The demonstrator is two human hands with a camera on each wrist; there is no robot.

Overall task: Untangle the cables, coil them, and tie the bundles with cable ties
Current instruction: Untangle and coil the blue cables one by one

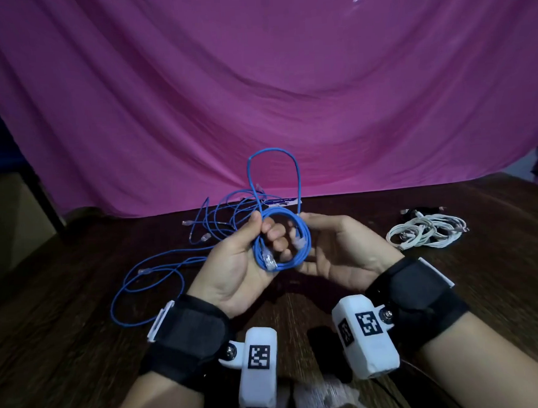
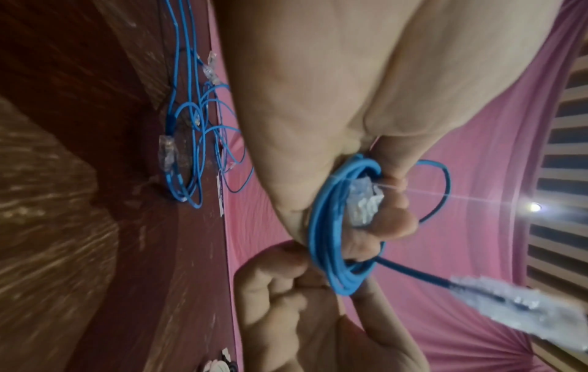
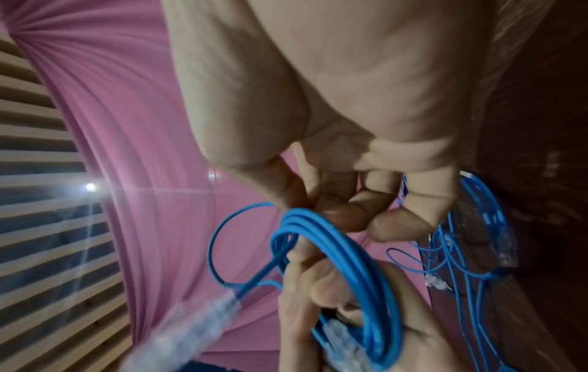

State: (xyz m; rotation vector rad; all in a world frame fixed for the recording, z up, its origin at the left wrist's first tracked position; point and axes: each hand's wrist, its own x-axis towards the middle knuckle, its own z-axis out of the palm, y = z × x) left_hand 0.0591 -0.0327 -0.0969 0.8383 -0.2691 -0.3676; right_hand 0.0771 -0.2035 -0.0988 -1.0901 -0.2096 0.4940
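Both hands hold a small coil of blue network cable above the table. My left hand grips the coil's left side, its fingers curled through the ring and the thumb on top. One clear plug lies in that palm. My right hand pinches the coil's right side. A loose blue loop rises above the coil. In the left wrist view the coil wraps the left fingers, and a plug end sticks out, blurred. In the right wrist view the right fingertips meet at the coil.
More loose blue cables sprawl over the dark wooden table to the left, and a blue tangle lies behind the hands. A bunch of white cables sits at the right. A pink cloth hangs behind the table.
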